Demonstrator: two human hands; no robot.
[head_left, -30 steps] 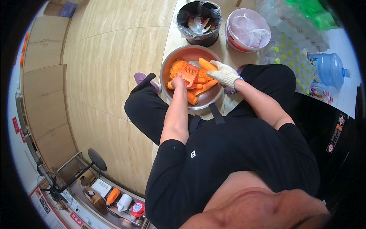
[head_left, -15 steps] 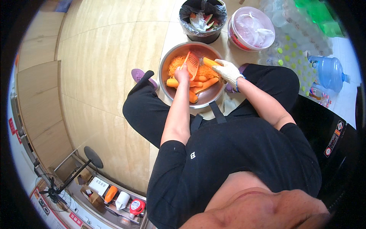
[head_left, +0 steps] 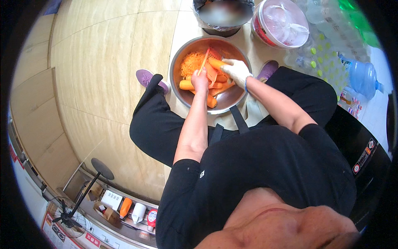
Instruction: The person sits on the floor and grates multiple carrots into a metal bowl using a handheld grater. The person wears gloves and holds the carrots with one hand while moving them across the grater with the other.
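Observation:
A wide metal bowl (head_left: 174, 58) sits between my feet. My left hand (head_left: 200, 80) is bare and closed around an orange grater (head_left: 212, 73), which stands tilted inside the bowl. In a white glove, my right hand (head_left: 236, 71) grips a peeled carrot (head_left: 216, 63) against the grater's face. Shredded carrot (head_left: 191, 63) is heaped at the bowl's far left. Several whole carrots (head_left: 186, 85) lie in the near part, below the grater. The grater's lower end is partly hidden among them.
Beyond the bowl stands a lined trash bin (head_left: 224, 28), with a lidded bucket (head_left: 282, 25) to its right. Packs of bottles (head_left: 321, 60) and a blue water jug (head_left: 363, 79) are at the right. A fan (head_left: 66, 216) and a shelf of small items stand lower left.
The grater has turned more edge-on to view. My right hand has moved slightly left with the carrot, now pressed to the grater. The whole view has shifted a little.

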